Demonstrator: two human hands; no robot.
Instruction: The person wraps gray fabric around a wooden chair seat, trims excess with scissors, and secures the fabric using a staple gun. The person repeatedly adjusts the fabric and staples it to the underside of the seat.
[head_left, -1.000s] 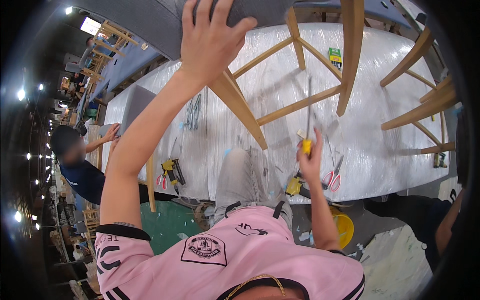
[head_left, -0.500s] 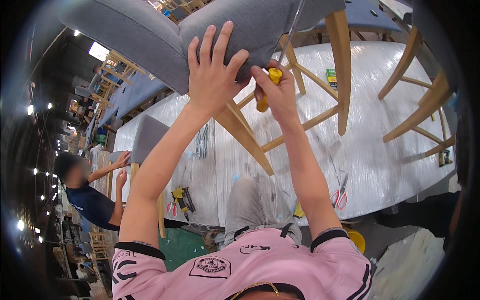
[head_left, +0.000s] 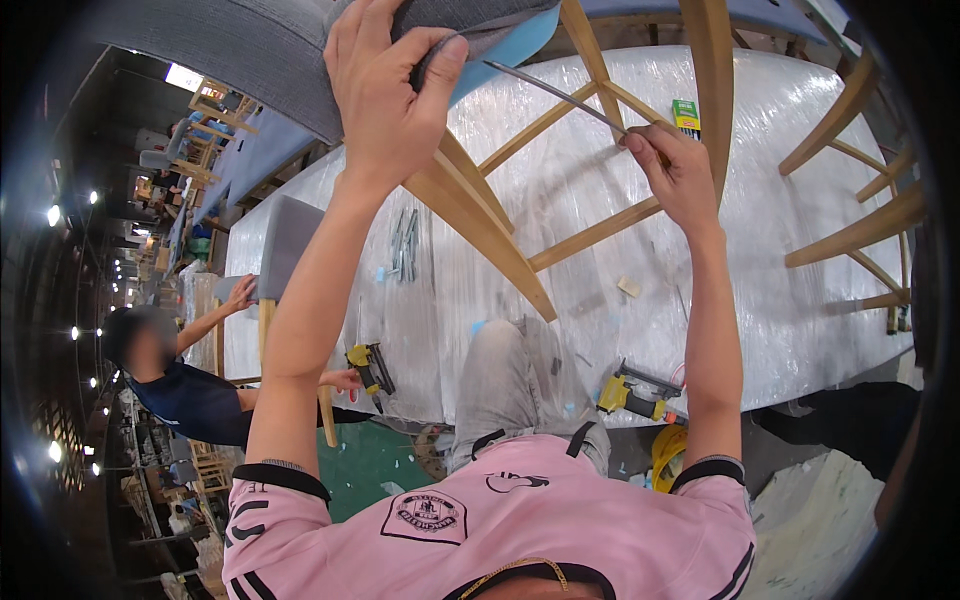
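Pinching the folded edge of the grey fabric [head_left: 500, 18] between thumb and forefinger of the left hand [head_left: 390, 100] at 11 o'clock, with the remaining fingers bent over the upholstery of the chair [head_left: 240, 45] and cropped near the tips. Gripping a screwdriver-like tool [head_left: 560, 95] in the right hand [head_left: 685, 175] at 2 o'clock, with thumb and fingers pressed together at the root of the metal shaft, handle hidden. Newly turning the fabric up rather than pressing it flat as half a second ago, so baring a light-blue layer [head_left: 525, 42] at 12 o'clock; also newly swinging the shaft down to point toward 10 o'clock. Apparently leaving the inside of that edge open to the tool; unable to tell tip contact.

Farther down on the plastic-wrapped table [head_left: 750, 320], a yellow-and-black nail gun [head_left: 620, 393] at 4 o'clock, another nail gun [head_left: 363, 362] at 8. Farther out, loose metal bolts [head_left: 404, 245] at 10, a green box [head_left: 686, 113] between 1 and 2. Beyond, a co-worker's hand [head_left: 240, 293] on a second grey seat [head_left: 290, 235] at 9.
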